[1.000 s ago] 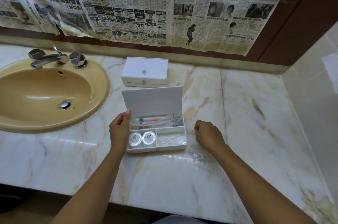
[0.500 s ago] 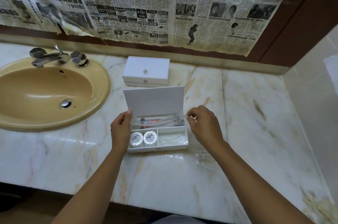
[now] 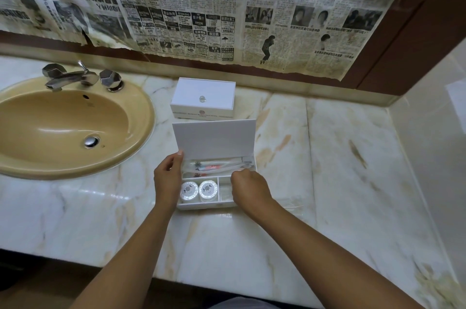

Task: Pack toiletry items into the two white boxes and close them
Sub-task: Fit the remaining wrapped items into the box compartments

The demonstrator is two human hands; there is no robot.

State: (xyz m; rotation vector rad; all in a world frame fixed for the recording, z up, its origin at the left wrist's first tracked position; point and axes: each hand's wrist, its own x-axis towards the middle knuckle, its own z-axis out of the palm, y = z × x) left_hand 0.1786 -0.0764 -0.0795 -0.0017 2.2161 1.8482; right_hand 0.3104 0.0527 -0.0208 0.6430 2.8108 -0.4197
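Observation:
An open white box (image 3: 201,205) lies on the marble counter with its lid (image 3: 214,138) standing up. The rear compartment holds clear toothbrush packets (image 3: 214,165). Two round wrapped soaps (image 3: 199,190) fill the front left compartment. My left hand (image 3: 167,178) grips the box's left wall, thumb at the lid's corner. My right hand (image 3: 248,188) covers the front right compartment, its fingers curled and pinching the right end of a toothbrush packet. Behind stands a second white box (image 3: 203,98), closed, with a small clear knob on its lid.
A tan sink (image 3: 63,129) with a chrome tap (image 3: 75,77) is at the left. A clear plastic wrapper (image 3: 290,204) lies on the counter (image 3: 340,182) just right of the open box. Newspaper covers the wall behind, and a white wall bounds the right side.
My right hand left the counter beside the wrapper, went to the box's right edge, then came in over the right compartment. My left hand stayed on the box.

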